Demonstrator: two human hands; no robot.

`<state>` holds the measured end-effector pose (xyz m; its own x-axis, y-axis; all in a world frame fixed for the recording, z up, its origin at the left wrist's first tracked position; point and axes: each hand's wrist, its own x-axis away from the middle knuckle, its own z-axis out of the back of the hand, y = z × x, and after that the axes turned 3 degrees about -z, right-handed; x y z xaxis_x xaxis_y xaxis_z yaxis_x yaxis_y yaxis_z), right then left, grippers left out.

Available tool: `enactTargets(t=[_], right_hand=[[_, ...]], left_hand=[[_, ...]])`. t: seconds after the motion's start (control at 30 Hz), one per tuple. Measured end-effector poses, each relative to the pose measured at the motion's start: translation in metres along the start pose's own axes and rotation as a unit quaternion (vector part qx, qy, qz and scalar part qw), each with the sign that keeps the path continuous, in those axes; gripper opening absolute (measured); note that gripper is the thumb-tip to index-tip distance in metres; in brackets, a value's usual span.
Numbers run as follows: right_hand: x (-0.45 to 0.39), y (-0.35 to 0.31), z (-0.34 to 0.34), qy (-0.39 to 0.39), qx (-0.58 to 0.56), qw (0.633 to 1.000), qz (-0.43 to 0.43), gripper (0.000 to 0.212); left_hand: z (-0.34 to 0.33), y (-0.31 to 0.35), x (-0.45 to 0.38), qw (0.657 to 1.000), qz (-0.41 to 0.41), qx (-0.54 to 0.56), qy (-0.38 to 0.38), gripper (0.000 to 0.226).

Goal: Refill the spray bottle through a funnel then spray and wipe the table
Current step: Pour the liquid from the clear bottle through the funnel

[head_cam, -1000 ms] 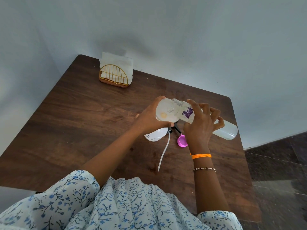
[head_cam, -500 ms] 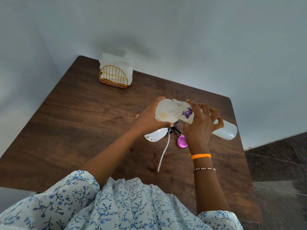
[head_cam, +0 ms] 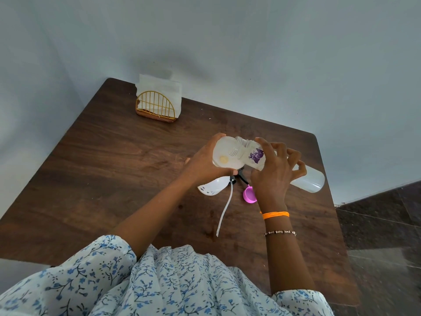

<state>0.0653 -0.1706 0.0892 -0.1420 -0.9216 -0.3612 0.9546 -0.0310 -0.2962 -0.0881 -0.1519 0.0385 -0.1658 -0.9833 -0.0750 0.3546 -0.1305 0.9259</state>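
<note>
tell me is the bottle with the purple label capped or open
Open: the refill bottle shows bare neck threads, tipped over the funnel; a pink cap lies on the table.

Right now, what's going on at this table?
A person is refilling a spray bottle. The left hand steadies a white funnel, while the right hand tips a refill bottle with a purple label into it. The spray head and a pink cap lie on the table.

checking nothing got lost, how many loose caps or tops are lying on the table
2: the pink cap lies by the right wrist, and the spray head with its dip tube lies just left of it, below the funnel. The hands may hide others.
</note>
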Motion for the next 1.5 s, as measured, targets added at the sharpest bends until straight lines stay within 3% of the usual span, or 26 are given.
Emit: enactTargets(t=[0.83, 1.5], right_hand=[[-0.0006, 0.0002, 0.0002, -0.007, -0.004, 1.000, 0.000, 0.064], [-0.0002, 0.0007, -0.0003, 0.002, 0.012, 1.000, 0.010, 0.073]], left_hand=[[0.0015, 0.0055, 0.0015, 1.000, -0.003, -0.003, -0.002, 0.078], [0.0007, 0.0056, 0.0030, 1.000, 0.001, -0.004, 0.004, 0.079]])
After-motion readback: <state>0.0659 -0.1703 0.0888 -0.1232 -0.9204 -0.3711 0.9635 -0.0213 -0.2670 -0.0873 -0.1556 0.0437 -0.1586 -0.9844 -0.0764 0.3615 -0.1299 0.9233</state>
